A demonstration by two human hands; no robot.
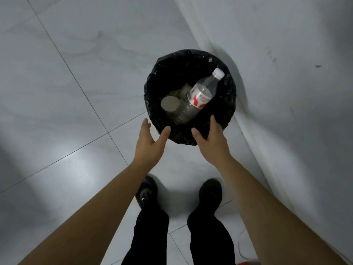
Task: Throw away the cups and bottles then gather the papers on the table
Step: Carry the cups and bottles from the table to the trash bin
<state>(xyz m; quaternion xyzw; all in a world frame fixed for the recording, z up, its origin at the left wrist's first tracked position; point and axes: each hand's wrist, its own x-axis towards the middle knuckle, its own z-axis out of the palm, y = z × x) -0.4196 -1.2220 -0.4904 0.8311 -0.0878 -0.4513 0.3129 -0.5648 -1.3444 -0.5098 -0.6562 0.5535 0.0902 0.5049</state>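
Black plastic lines a round bin point(226, 104) that stands on the floor point(66, 92), right beside a white wall point(286, 54). The head view looks straight down into it. A clear bottle point(202, 94) with a red and white label lies inside the bin. It is tilted, with its white cap up against the far right side of the bag and its bottom lower down, nearer the person. Just left of the bottle sits a pale cup point(170, 104), and its round end faces up. A second cup point(186, 90) shows behind it, close to the bottle, but it is dim and hard to see well. Something small and yellow-green lies between the two cups, and I cannot tell what it is. The left hand point(150, 142) is held out over the floor at the near left edge of the bin. Its fingers are straight and spread, its thumb points at the rim, and it holds nothing. The right hand point(210, 138) is held out over the near edge of the bin. Its fingers are loose and spread too, and it holds nothing. Both arms are bare. Below the hands are two black shoes point(210, 192) standing on the grey floor tiles, well apart from the bin, and black trousers point(150, 232) above them. A small red thing point(246, 262) peeks in at the bottom edge, too cut off to tell what it is.
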